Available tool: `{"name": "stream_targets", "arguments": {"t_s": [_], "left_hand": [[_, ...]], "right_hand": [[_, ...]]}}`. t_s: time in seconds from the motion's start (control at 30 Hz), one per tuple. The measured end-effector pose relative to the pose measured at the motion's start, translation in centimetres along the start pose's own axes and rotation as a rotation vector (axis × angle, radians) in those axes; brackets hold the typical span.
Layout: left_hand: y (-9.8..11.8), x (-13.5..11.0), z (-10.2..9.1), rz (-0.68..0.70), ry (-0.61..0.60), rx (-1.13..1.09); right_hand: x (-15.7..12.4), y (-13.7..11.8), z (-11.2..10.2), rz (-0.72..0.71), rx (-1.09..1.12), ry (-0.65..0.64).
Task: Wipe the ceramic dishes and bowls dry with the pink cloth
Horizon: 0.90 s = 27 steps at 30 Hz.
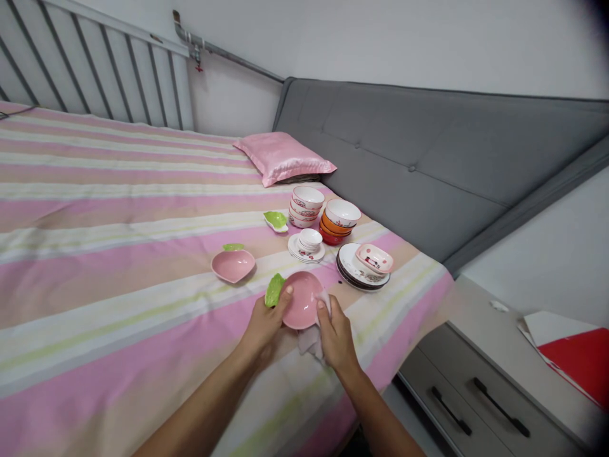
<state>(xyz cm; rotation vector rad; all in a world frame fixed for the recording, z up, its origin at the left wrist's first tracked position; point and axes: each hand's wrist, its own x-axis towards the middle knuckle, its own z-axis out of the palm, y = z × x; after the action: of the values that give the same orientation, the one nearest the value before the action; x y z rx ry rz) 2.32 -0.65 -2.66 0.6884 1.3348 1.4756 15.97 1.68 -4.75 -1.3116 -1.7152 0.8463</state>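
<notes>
My left hand grips a pink peach-shaped dish with a green leaf at its left edge, thumb on the rim. Against the dish's right side my right hand is closed on a white cloth, which hangs below the dish. Both hands hover over the striped bed near its front right corner. A second pink peach-shaped dish lies on the bed to the left, a little further back.
Behind the hands are two stacks of bowls, a small green leaf dish, cups on saucers, and a plate stack with a pink dish on it. A grey nightstand stands right; a pink pillow lies by the headboard.
</notes>
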Motion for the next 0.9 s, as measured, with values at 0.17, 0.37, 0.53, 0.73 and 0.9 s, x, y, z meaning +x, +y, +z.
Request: {"name": "stream_targets", "arguments": {"t_s": [0.17,0.37,0.53,0.73,0.9], "left_hand": [[-0.5,0.3,0.1,-0.063,0.015,-0.18],[-0.7,0.8,-0.3,-0.028,0.065,-0.177],[-1.1,1.0,-0.6,-0.03,0.058,-0.144],[-1.1,0.7,-0.6,-0.037,0.022,-0.086],[-1.0,0.3,0.0,-0.062,-0.026,-0.131]], "right_hand": [[0.2,0.3,-0.1,0.016,0.113,0.008],[1.1,1.4,-0.4,0.263,0.438,0.162],[2.4,2.0,-1.8,0.468,0.687,0.37],[2.7,1.3,-3.8,0.251,0.498,0.664],[0.8,-0.3,-2.2,-0.033,0.103,0.554]]}}
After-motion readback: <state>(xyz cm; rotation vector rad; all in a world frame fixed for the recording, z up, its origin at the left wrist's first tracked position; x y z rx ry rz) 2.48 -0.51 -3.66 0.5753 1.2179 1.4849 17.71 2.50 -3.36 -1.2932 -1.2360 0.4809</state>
